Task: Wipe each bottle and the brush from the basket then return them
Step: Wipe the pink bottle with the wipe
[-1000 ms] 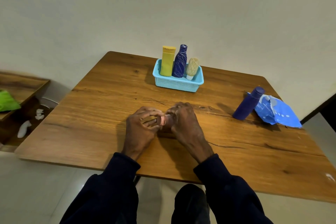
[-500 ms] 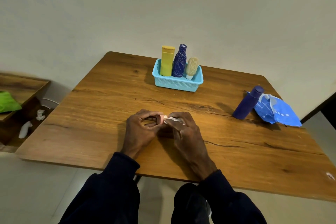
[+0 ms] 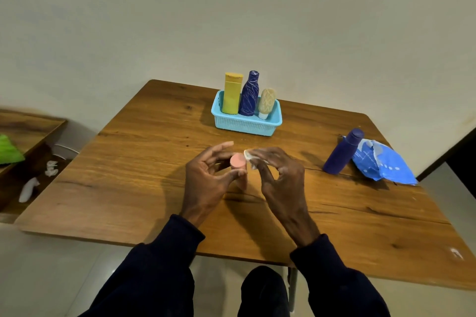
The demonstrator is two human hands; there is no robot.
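A small pink bottle [image 3: 238, 162] stands upright at the middle of the wooden table [image 3: 144, 188]. My left hand [image 3: 206, 177] holds it between thumb and fingers. My right hand [image 3: 278, 172] pinches a small white wipe [image 3: 251, 157] against the bottle's top edge. At the back, the light blue basket [image 3: 246, 125] holds a yellow bottle [image 3: 232, 92], a dark blue patterned bottle [image 3: 249, 94] and a beige brush [image 3: 266, 103], all upright.
A plain dark blue bottle [image 3: 343, 152] leans at the table's right side, against a blue wipe packet [image 3: 381, 162]. A lower wooden shelf [image 3: 25, 126] with a green item [image 3: 7, 149] stands off to the left. A wall rises behind the table.
The pink bottle was hidden between my clasped hands; now both hands have lifted and spread, the bottle stands upright in view, and the white wipe shows at my right fingertips.
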